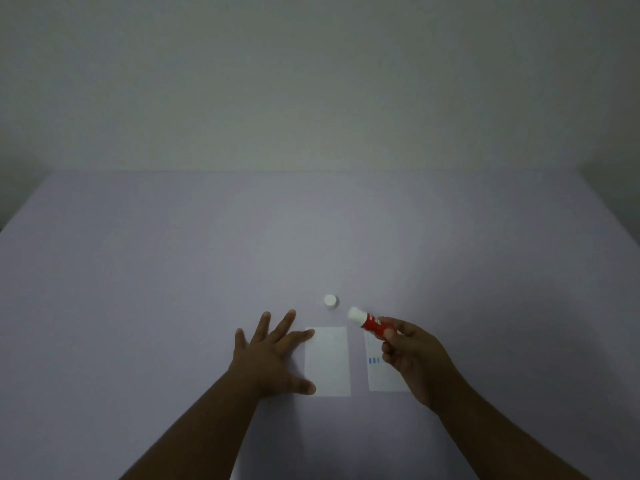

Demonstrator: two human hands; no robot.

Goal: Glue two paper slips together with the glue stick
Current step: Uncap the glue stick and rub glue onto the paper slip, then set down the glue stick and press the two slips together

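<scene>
— Report your left hand.
— My left hand (pixel 268 358) lies flat on the table (pixel 138 289), palm down, fingers spread wide and pointing toward 1 o'clock. It grips nothing. The index fingertip touches the far left corner of the blank slip (pixel 327 362); the thumb tip sits at that slip's near left edge. The forearm comes in from 7 o'clock.

— Right hand?
— My right hand (pixel 414 358) is raised above the second slip (pixel 375 372), closed round the glue stick (pixel 367 321). Thumb and fingers pinch its red barrel at the lower end. The stick is tilted, white tip aimed toward 10 o'clock. The forearm enters from 5 o'clock.

— Position of the slips?
— Side by side, apart, neither overlapping. The blank one is at centre; the second lies at its 3 o'clock, bearing small blue marks, partly hidden under my right hand.

— The cap?
— The cap (pixel 330 301) stands alone on the table at 12 o'clock from the blank slip, near the stick's tip but clear of it.
</scene>
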